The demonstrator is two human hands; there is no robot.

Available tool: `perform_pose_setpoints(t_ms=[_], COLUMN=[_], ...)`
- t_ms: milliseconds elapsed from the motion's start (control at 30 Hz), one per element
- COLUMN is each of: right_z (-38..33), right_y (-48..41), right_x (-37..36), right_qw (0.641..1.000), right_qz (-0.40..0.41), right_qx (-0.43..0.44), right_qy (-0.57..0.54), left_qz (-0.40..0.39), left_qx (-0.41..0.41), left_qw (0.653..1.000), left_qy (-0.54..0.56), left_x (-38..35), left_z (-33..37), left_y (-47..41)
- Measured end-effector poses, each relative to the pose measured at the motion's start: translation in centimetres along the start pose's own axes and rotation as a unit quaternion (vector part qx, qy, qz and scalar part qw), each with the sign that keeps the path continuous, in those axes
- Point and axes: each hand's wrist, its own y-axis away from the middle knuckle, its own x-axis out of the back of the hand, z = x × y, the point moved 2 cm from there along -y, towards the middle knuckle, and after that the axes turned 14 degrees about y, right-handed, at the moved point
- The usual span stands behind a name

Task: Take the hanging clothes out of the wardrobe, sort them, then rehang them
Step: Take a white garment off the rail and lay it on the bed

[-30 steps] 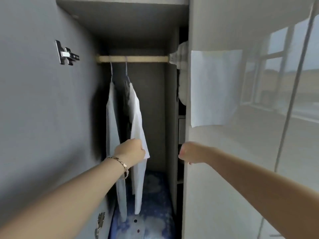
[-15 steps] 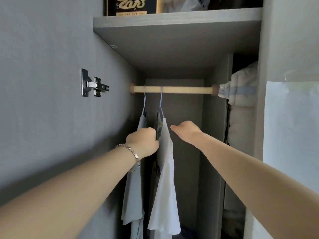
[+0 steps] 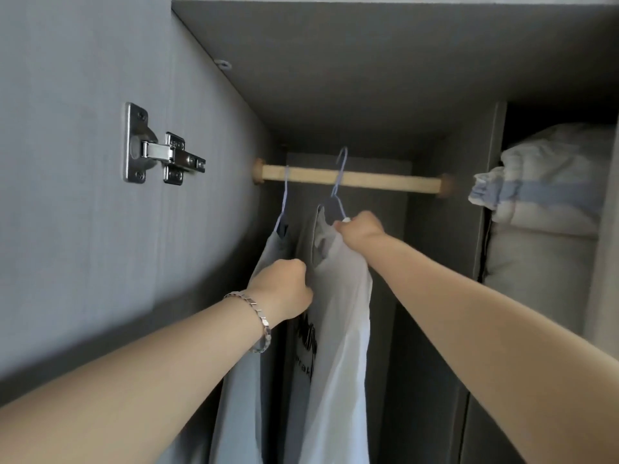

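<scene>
Two shirts: hanging far inside the wardrobe (image 3: 368, 78) at the rail (image 3: 385, 179), white shirt (image 3: 338, 313) right of grey shirt (image 3: 268, 252).
Handling: looking light and limp; the hanger (image 3: 336, 193) shoulder is probably offering the firmest hold.
Right hand (image 3: 360, 227): gripping the white shirt's hanger shoulder.
Left hand (image 3: 284, 289): clenching cloth, seemingly the white shirt's edge.
Hidden: hems are running out of frame.

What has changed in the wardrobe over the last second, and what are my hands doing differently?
The right hand came in from the right, reached up and took hold of the hanger of the white shirt. Its hook now sits raised above the rod. The left hand has kept its grip on the shirt's cloth. The grey garment stays hung on the rod.
</scene>
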Motion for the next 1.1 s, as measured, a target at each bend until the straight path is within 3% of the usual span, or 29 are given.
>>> perform_pose_setpoints(t_ms=[167, 300, 567, 733, 933, 1100], right_z=[0.6, 4.2, 11.4, 15.7, 21.0, 25.7], right_y=[1.9, 5.8, 22.3, 35.6, 50.7, 61.2], right_x=[2.9, 3.0, 3.4, 6.4, 12.2, 15.7], right_qw=[0.999, 0.995, 0.975, 0.947, 0.92, 0.9], right_qz=[0.025, 0.008, -0.036, -0.066, -0.067, -0.071], right_qx=[-0.04, -0.021, -0.058, -0.076, -0.134, -0.276], right_qy=[0.005, 0.094, 0.213, 0.306, 0.362, 0.331], left_qz=[-0.013, -0.023, -0.092, -0.154, -0.277, -0.357], left_qx=[0.009, 0.013, 0.022, -0.019, -0.115, -0.191], left_qw=[1.0, 0.999, 0.995, 0.987, 0.952, 0.914], left_qy=[-0.011, -0.039, -0.033, -0.029, -0.053, -0.033], left_x=[-0.9, -2.2, -7.1, -12.5, -19.7, -26.1], left_z=[-0.6, -0.5, 1.8, 4.6, 10.6, 16.0], left_y=[-0.7, 0.0, 9.6, 18.5, 29.8, 38.3])
